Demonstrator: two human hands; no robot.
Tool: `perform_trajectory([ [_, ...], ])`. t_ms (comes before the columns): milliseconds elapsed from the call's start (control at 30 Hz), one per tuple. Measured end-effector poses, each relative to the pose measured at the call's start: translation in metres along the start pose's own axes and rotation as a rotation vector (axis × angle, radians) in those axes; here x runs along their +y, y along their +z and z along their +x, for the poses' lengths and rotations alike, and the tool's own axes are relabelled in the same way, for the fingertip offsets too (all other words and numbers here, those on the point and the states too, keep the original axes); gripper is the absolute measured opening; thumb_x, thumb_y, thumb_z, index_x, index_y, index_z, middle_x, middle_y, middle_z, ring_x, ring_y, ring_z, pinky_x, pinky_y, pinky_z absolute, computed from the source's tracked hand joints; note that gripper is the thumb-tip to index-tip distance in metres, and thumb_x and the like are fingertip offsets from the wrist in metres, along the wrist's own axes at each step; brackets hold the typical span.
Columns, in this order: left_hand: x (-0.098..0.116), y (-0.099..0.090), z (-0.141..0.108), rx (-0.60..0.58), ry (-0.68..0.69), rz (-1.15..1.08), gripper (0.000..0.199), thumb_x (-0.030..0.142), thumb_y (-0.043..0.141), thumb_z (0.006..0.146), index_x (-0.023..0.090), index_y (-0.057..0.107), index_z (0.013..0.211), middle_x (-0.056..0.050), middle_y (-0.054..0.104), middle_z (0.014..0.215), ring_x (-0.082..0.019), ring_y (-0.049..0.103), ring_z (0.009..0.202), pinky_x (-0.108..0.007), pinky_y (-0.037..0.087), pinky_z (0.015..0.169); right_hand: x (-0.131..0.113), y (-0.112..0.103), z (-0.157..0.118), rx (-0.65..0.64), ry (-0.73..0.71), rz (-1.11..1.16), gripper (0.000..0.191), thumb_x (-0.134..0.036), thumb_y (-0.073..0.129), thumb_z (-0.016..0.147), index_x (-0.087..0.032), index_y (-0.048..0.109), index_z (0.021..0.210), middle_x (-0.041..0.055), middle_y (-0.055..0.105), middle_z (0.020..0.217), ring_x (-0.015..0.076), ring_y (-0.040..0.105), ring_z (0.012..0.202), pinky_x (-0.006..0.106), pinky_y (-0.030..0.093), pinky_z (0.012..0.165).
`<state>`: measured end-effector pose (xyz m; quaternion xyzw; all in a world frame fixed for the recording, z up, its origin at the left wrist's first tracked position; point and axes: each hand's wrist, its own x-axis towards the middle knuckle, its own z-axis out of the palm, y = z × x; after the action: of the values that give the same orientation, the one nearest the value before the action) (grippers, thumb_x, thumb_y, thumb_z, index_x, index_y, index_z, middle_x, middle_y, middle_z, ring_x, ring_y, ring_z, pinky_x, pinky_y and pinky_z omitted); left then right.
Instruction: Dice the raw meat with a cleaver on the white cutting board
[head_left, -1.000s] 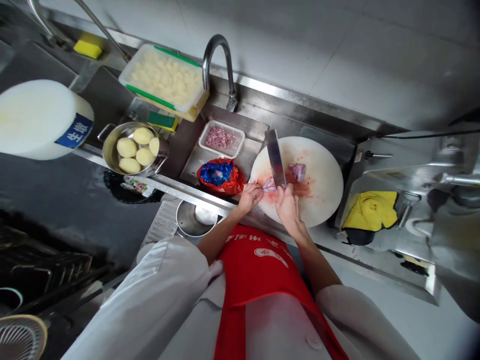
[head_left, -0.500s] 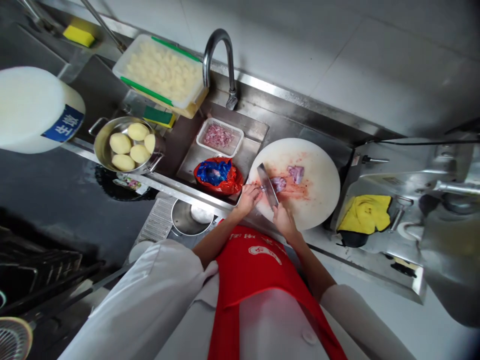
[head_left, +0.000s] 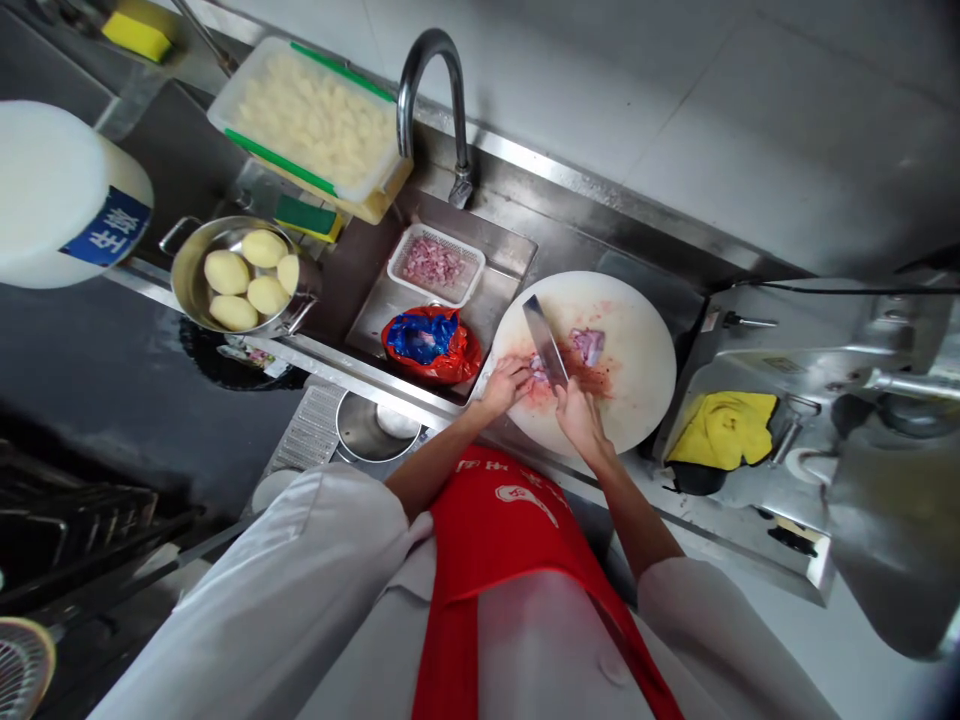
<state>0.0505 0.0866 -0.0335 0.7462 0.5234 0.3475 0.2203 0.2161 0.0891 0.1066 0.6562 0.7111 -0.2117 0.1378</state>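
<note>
White and round, the cutting board [head_left: 641,345] in the head view bears a small piece of meat [head_left: 538,369], between the left hand [head_left: 508,385] and the cleaver [head_left: 546,340], and a larger chunk [head_left: 587,346] across the blade. The right hand [head_left: 580,413] is closed around the handle; the left bends its fingers at the small piece, though whether they pinch it I cannot tell. Good cutting here calls for fingertips curled well back and short, controlled strokes. Red smears [head_left: 600,382] suggest slickness, so a firm, unhurried hold matters.
</note>
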Motion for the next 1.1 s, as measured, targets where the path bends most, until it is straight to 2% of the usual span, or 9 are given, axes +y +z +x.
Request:
perform_trajectory([
  [133,-0.001,-0.001,-0.003,0.005,0.016,-0.014,0.021,0.030,0.053,0.100,0.019,0.071,0.102,-0.009,0.067,0.107,-0.022,0.058,0.103,-0.042,0.047,0.094,-0.001,-0.009,0.001,0.109,0.009,0.046,0.046,-0.037,0.026,0.106,-0.007,0.050,0.130,0.0202,0.071,0.099,0.0280,0.069,0.091,0.032,0.044,0.075],
  [300,0.000,-0.001,-0.002,-0.025,-0.006,0.018,0.019,0.030,0.055,0.098,0.020,0.071,0.103,-0.009,0.065,0.110,-0.023,0.057,0.106,-0.043,0.047,0.095,-0.005,0.009,0.023,-0.054,-0.029,0.080,0.035,-0.028,0.034,0.105,-0.007,0.054,0.125,0.0199,0.071,0.106,0.0259,0.068,0.100,0.029,0.044,0.080],
  [433,0.001,0.002,0.002,-0.047,-0.031,0.049,0.023,0.033,0.064,0.093,0.020,0.070,0.111,-0.011,0.060,0.121,-0.026,0.054,0.115,-0.044,0.046,0.097,0.000,0.014,0.033,-0.051,-0.047,0.113,0.032,-0.028,0.037,0.105,-0.008,0.055,0.123,0.0177,0.071,0.108,0.0239,0.067,0.103,0.027,0.043,0.082],
  [500,0.002,0.004,0.004,-0.063,-0.031,0.060,0.020,0.033,0.063,0.094,0.019,0.070,0.107,-0.011,0.061,0.119,-0.026,0.054,0.114,-0.044,0.046,0.097,0.007,0.013,0.025,-0.053,-0.055,0.122,0.032,-0.028,0.038,0.104,-0.009,0.054,0.124,0.0179,0.071,0.110,0.0246,0.067,0.103,0.028,0.043,0.081],
  [600,0.004,0.007,0.007,-0.067,-0.021,0.086,0.017,0.030,0.059,0.097,0.019,0.070,0.102,-0.009,0.063,0.111,-0.024,0.056,0.107,-0.042,0.046,0.094,0.027,0.018,-0.006,-0.103,-0.036,0.144,0.035,-0.028,0.041,0.103,-0.010,0.050,0.132,0.0176,0.069,0.116,0.0238,0.067,0.103,0.027,0.042,0.079],
  [700,0.005,0.009,0.007,-0.035,-0.020,0.113,0.017,0.026,0.057,0.097,0.018,0.069,0.106,-0.009,0.063,0.111,-0.023,0.056,0.107,-0.041,0.047,0.094,0.049,0.029,-0.036,-0.208,0.073,0.123,0.035,-0.031,0.041,0.103,-0.011,0.049,0.131,0.0155,0.071,0.105,0.0227,0.068,0.095,0.026,0.041,0.074],
  [767,0.004,0.010,0.005,-0.021,-0.025,0.114,0.017,0.023,0.057,0.096,0.018,0.068,0.109,-0.009,0.062,0.114,-0.024,0.056,0.109,-0.042,0.047,0.096,0.055,0.035,-0.042,-0.234,0.109,0.109,0.034,-0.033,0.039,0.104,-0.011,0.051,0.127,0.0154,0.071,0.100,0.0232,0.069,0.092,0.027,0.040,0.072],
  [1000,0.001,0.003,0.000,-0.181,0.069,0.066,0.013,0.018,0.056,0.093,0.018,0.065,0.102,-0.011,0.060,0.111,-0.024,0.057,0.110,-0.042,0.049,0.096,0.033,0.026,0.003,-0.106,0.020,0.141,0.033,-0.031,0.043,0.102,-0.010,0.055,0.124,0.0184,0.069,0.115,0.0257,0.066,0.106,0.028,0.042,0.078],
  [1100,0.005,0.002,0.003,-0.141,0.030,0.082,0.014,0.020,0.057,0.093,0.018,0.064,0.105,-0.011,0.059,0.111,-0.024,0.056,0.108,-0.042,0.049,0.095,0.030,0.019,0.001,-0.126,0.003,0.123,0.032,-0.029,0.041,0.103,-0.009,0.055,0.124,0.0189,0.069,0.115,0.0255,0.066,0.106,0.028,0.042,0.079],
])
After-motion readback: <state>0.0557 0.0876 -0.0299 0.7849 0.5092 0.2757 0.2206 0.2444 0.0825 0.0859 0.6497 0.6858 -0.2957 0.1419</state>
